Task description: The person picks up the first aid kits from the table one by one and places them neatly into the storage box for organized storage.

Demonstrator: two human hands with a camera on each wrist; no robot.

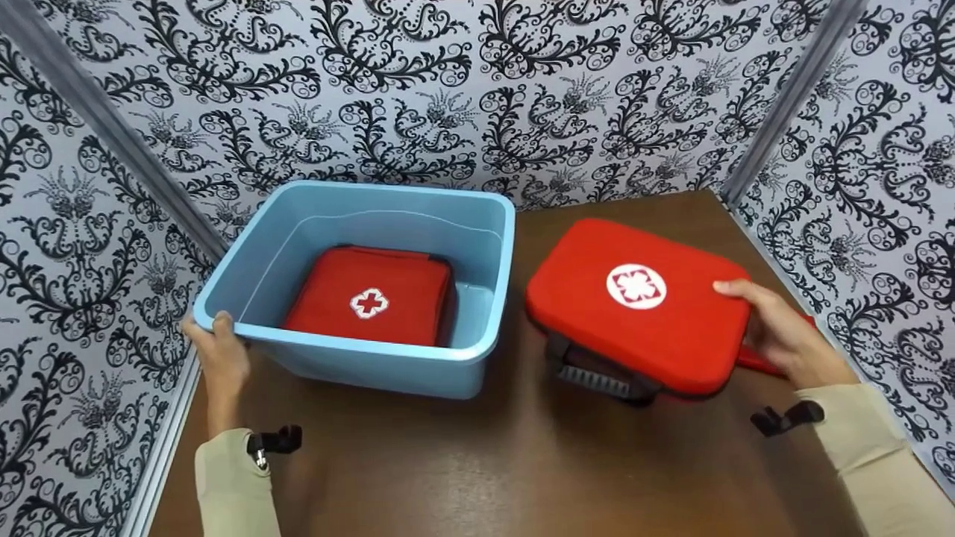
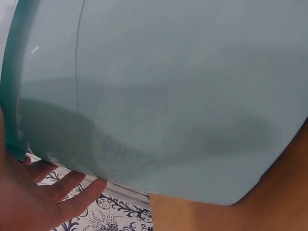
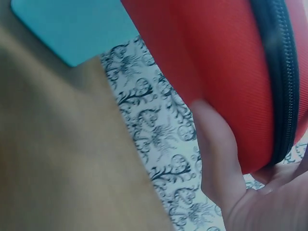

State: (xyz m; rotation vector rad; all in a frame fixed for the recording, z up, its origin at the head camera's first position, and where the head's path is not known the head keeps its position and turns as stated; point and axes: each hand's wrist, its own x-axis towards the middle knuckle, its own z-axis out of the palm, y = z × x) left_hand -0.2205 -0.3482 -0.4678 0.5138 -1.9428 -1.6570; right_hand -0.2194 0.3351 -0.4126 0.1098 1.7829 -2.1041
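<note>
At the right end of the case [image 1: 640, 309], the right hand [image 1: 787, 339] has a one-sided grip: thumb on the red top, fingers round past the zip [image 3: 282, 72], parted only by the case's thickness. The far end could dip; a deeper hold and a level wrist should steady it. The case appears raised over the bench [image 1: 462, 462], tilted, right of the tub [image 1: 373, 369] and apart from it. The left hand [image 1: 220, 356] pinches the tub's near left corner, which should stop it sliding. A bag [image 1: 365, 298] lies inside; a red item [image 1: 757, 361] shows partly behind the right hand.
</note>
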